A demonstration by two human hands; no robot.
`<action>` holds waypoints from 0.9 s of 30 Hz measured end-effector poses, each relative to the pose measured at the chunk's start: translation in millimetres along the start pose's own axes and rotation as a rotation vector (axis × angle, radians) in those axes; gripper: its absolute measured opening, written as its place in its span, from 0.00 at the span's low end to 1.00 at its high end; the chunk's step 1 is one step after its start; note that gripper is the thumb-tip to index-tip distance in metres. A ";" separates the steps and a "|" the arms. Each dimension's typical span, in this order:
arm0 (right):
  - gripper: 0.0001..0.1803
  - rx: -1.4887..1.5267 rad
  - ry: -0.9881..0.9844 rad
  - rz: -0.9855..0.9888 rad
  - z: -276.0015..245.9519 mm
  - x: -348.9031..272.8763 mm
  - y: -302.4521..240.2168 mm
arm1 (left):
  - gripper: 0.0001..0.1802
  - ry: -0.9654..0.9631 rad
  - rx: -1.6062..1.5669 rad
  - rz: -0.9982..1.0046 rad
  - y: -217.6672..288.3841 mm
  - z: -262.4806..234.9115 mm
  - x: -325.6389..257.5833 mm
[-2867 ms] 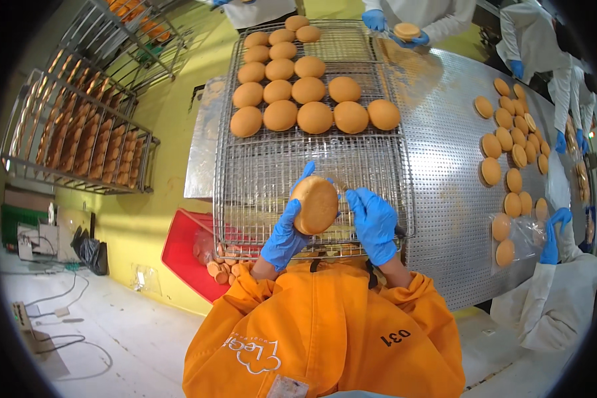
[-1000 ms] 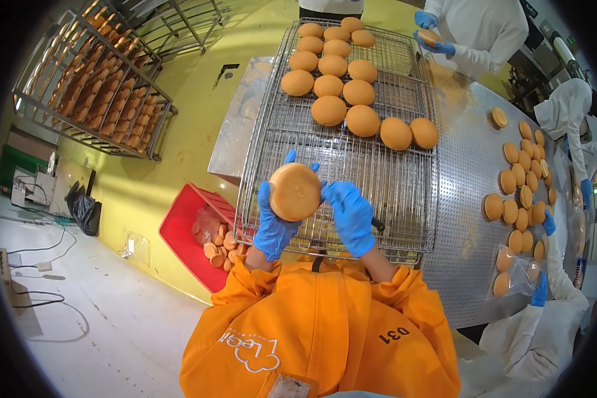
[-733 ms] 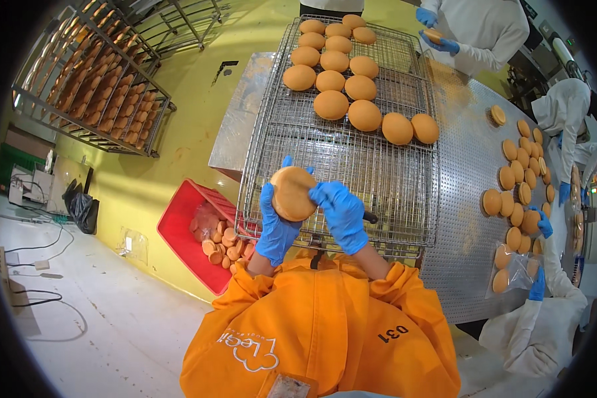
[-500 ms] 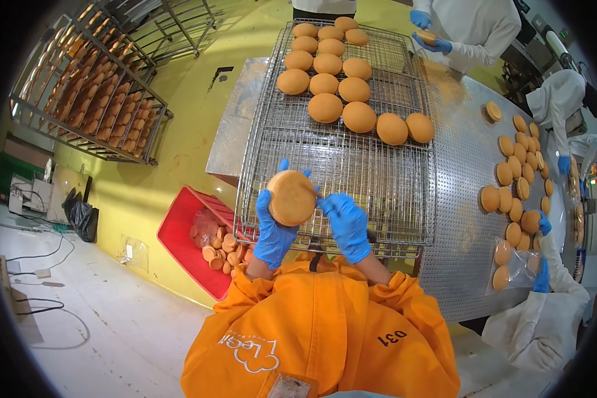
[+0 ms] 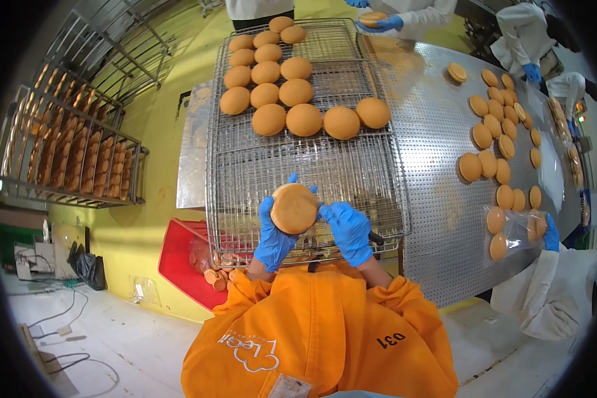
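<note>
Over the near half of the wire rack (image 5: 305, 159), my left hand (image 5: 274, 242) in a blue glove grips a round, golden-brown bun (image 5: 294, 209), its fingers wrapped around the left and far edges. My right hand (image 5: 349, 232), also blue-gloved, is closed around a tool with a black handle (image 5: 376, 239); the handle's end sticks out past my palm. The fingers of that hand are at the bun's right edge. The tool's working end cannot be made out. On the rack's far half lie several more buns (image 5: 304, 120), set in uneven rows.
A red crate (image 5: 179, 262) with bun pieces (image 5: 215, 278) stands low at left. Farther left is a loaded trolley (image 5: 73, 159). Along the right runs a perforated metal table (image 5: 431, 219) bearing several buns (image 5: 482, 136). Co-workers in white (image 5: 540, 292) handle buns around it.
The whole view has shifted, so the rack and table sit farther left. My left hand still holds the bun, and my right hand stays by its right edge. A nearby co-worker's hand has moved at the table.
</note>
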State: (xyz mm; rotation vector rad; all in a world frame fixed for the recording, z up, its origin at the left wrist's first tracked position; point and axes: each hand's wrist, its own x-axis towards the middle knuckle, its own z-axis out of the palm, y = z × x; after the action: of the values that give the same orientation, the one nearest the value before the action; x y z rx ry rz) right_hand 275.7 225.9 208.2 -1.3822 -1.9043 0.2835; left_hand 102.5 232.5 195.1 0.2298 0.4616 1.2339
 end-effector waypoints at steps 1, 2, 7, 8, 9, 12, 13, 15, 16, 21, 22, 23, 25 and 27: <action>0.16 -0.017 -0.002 0.053 -4.1 1.7 7.5 | 0.49 0.012 0.039 -0.013 -2.2 1.2 4.8; 0.17 -0.011 -0.001 0.040 -7.0 -0.6 7.6 | 0.50 0.025 0.081 -0.026 -3.6 4.4 9.6; 0.18 -0.161 -0.024 0.026 -12.2 -9.4 31.2 | 0.51 0.078 0.090 0.001 -24.0 13.1 32.0; 0.18 -0.139 -0.020 0.037 -14.8 -9.6 32.7 | 0.51 0.077 0.091 -0.003 -25.0 17.1 35.8; 0.18 -0.117 -0.016 0.047 -18.8 -9.9 32.4 | 0.51 0.075 0.100 -0.008 -26.7 21.5 37.4; 0.19 -0.084 -0.017 0.069 -25.6 -8.8 38.9 | 0.52 0.072 0.114 -0.019 -32.8 32.5 39.1; 0.19 -0.078 -0.020 0.074 -27.5 -8.4 41.6 | 0.52 0.073 0.114 -0.022 -33.7 32.6 41.8; 0.19 -0.104 -0.014 0.011 -37.4 -4.2 41.0 | 0.53 0.055 0.123 -0.030 -34.2 32.8 45.4; 0.19 -0.116 -0.011 -0.021 -40.9 -3.2 41.5 | 0.53 0.039 0.130 -0.035 -35.2 31.9 45.9; 0.19 -0.166 0.006 -0.039 -47.5 -3.8 53.0 | 0.55 0.024 0.153 -0.064 -39.1 37.8 49.3; 0.19 -0.165 0.010 -0.078 -49.3 -3.8 53.6 | 0.56 0.020 0.168 -0.085 -37.9 36.3 48.2; 0.19 -0.189 0.006 -0.072 -50.3 -3.6 55.5 | 0.56 0.015 0.180 -0.106 -37.9 36.2 47.2; 0.19 -0.239 0.000 -0.060 -51.6 -2.9 59.7 | 0.56 0.047 0.160 -0.073 -42.1 39.2 49.6; 0.19 -0.226 -0.019 -0.099 -58.1 -2.5 61.0 | 0.57 0.046 0.170 -0.075 -42.4 40.4 51.5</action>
State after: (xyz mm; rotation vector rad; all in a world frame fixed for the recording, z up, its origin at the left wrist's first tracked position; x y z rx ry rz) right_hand 359.5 233.5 212.4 -1.4279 -2.0631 0.0333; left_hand 170.2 270.6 202.4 0.3260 0.6109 1.1294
